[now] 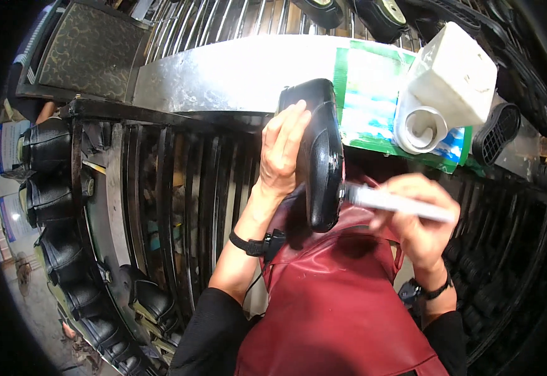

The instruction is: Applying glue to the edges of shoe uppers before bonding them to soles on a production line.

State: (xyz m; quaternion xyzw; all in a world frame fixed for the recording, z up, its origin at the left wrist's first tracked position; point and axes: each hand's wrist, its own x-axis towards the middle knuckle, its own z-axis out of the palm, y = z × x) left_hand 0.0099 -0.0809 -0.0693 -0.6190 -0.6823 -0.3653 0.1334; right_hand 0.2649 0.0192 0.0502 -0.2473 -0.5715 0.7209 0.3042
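Black, glossy leather shoe with a rounded toe is held upright on its side-edge before the person's chest, toe pointing down toward the body and heel end overlapping the near edge of the worktop. The left hand clamps it from the left, fingers lying close together along the upper; the thumb is hidden. The right hand has its fingers clamped round a white-handled slim brush, blurred, its dark tip at the sole edge of the shoe; whether it touches cannot be told.

Below the shoe hangs a dark red leather-like apron, worn over black sleeves. Both wrists carry black straps.

Beyond, the pale, shiny metal worktop bears a green, white and blue printed sheet. On this stand a boxy white plastic container and, just in front of it, a round-mouthed white plastic pot. To their right leans a black ridged sole.

Along the left, several black leather shoes stand in a curving row beside dark metal bars.
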